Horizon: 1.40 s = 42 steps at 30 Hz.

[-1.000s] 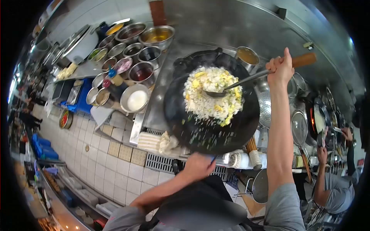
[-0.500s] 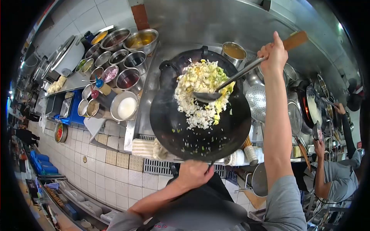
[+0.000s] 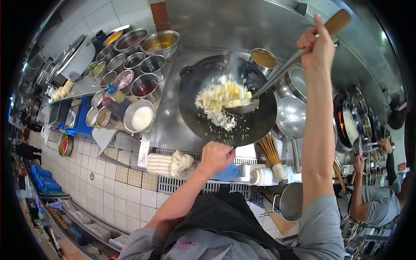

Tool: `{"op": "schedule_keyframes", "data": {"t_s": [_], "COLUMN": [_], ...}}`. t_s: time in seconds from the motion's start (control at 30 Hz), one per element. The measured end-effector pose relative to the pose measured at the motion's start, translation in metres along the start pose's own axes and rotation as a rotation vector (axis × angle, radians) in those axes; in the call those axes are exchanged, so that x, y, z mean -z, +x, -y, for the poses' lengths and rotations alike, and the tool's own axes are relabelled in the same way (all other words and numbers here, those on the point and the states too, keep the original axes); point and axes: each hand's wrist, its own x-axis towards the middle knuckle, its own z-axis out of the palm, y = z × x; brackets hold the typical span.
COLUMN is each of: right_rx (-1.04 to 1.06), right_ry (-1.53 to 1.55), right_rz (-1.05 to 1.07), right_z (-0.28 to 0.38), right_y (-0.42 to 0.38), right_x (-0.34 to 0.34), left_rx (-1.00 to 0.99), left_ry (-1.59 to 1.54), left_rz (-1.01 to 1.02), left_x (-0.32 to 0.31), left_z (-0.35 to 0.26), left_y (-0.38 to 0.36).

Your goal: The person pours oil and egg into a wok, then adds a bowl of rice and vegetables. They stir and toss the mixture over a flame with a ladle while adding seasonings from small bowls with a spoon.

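Note:
My left hand (image 3: pixel 216 158) is closed round the handle at the near edge of a black wok (image 3: pixel 190 117). White rice with yellow egg and green bits (image 3: pixel 219 115) lies in the wok, partly blurred by motion. In my right hand (image 3: pixel 320 45) is the long handle of a metal ladle (image 3: pixel 279 74), gripped near its wooden end with the thumb pointing up along it. The ladle's bowl rests low in the wok, at the right side of the rice. Scattered grains stick to the wok's near wall.
Left of the stove stand several metal bowls of ingredients, one with white granules (image 3: pixel 142 118). A perforated skimmer (image 3: pixel 291 116) and a bamboo brush (image 3: pixel 271 149) lie right of the wok; a container of brown liquid (image 3: pixel 263 60) stands behind. A co-worker (image 3: pixel 375 201) handles another wok at far right.
The wok has moved away from me and tilted, with my left hand following forward. The rice has shifted and some is in motion. My right hand and the ladle have moved up and right.

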Motion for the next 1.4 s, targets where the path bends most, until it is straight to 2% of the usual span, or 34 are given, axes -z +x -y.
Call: {"op": "schedule_keyframes", "data": {"t_s": [0.13,0.17,0.23,0.3,0.37,0.43,0.5,0.57,0.63,0.7,0.77,0.83,0.9,0.97,1.03,1.1,1.13,1.17,1.23,1.3,1.33,1.37,1.4], "right_rx": [0.215,0.282,0.399,0.113,0.136,0.196,0.245,0.180,0.097,0.115,0.161,0.160,0.047,0.110,0.064,0.115,0.067,0.069,0.018,0.015,0.108,0.159,0.164], "right_ry": [0.073,0.090,-0.148,-0.378,-0.364,-0.171,-0.121,-0.159,-0.113,-0.042,-0.110,-0.068,-0.272,-0.286,-0.021,-0.062,-0.004,-0.008,-0.263,-0.253,-0.202,-0.140,-0.136], "right_rz": [0.155,0.215,0.112,0.341,0.246,0.200,0.098,-0.045,-0.070,-0.032,0.090,0.356,0.241,0.118,0.126,0.154,0.266,0.279,0.104,0.037,-0.046,-0.042,-0.128], "right_z": [0.030,0.016,-0.066,-0.146,-0.131,-0.107,-0.123,-0.147,-0.146,-0.135,-0.130,-0.183,-0.151,-0.148,-0.135,-0.155,-0.161,-0.153,-0.123,-0.108,-0.104,-0.097,-0.098], "right_y": [-0.067,-0.081,-0.093,-0.082,-0.071,-0.077,-0.085,-0.076,-0.048,-0.042,-0.065,-0.057,-0.038,-0.014,-0.030,-0.054,-0.060,-0.053,-0.034,-0.004,0.004,0.004,0.004], "right_x": [-0.010,-0.001,0.013,0.047,0.041,0.039,0.057,0.046,0.020,-0.002,-0.008,0.020,-0.003,-0.010,-0.003,0.014,0.026,0.022,0.017,0.040,0.050,0.065,0.076], "left_rx": [-0.012,0.018,0.049,0.060,0.087,0.033,0.064,0.191,0.258,0.200,0.265,0.320,0.346,0.369,0.328,0.311,0.289,0.291,0.218,0.241,0.222,0.206,0.298], "left_ry": [0.009,0.010,0.004,0.041,0.042,0.014,-0.115,-0.369,-0.359,-0.214,-0.219,-0.228,-0.148,-0.136,-0.114,-0.106,-0.091,-0.097,-0.028,-0.061,-0.033,-0.005,-0.088], "left_rz": [0.033,0.075,0.121,0.078,0.041,-0.152,0.009,0.183,0.491,0.820,0.873,0.934,1.063,1.059,1.023,0.969,0.918,0.905,0.919,0.948,0.989,1.031,1.226], "left_x": [-0.022,-0.023,-0.023,-0.019,-0.005,0.020,0.029,0.011,-0.016,-0.043,-0.066,-0.086,-0.109,-0.127,-0.148,-0.166,-0.176,-0.188,-0.207,-0.231,-0.238,-0.246,-0.257], "left_z": [0.042,0.044,0.044,0.039,0.022,-0.009,-0.033,-0.047,-0.048,-0.041,-0.040,-0.037,-0.035,-0.035,-0.033,-0.034,-0.033,-0.032,-0.033,-0.029,-0.029,-0.029,-0.024], "left_y": [0.011,0.011,0.012,0.013,0.009,0.000,-0.035,-0.073,-0.111,-0.147,-0.180,-0.205,-0.219,-0.225,-0.231,-0.235,-0.234,-0.230,-0.234,-0.240,-0.240,-0.240,-0.237]}}
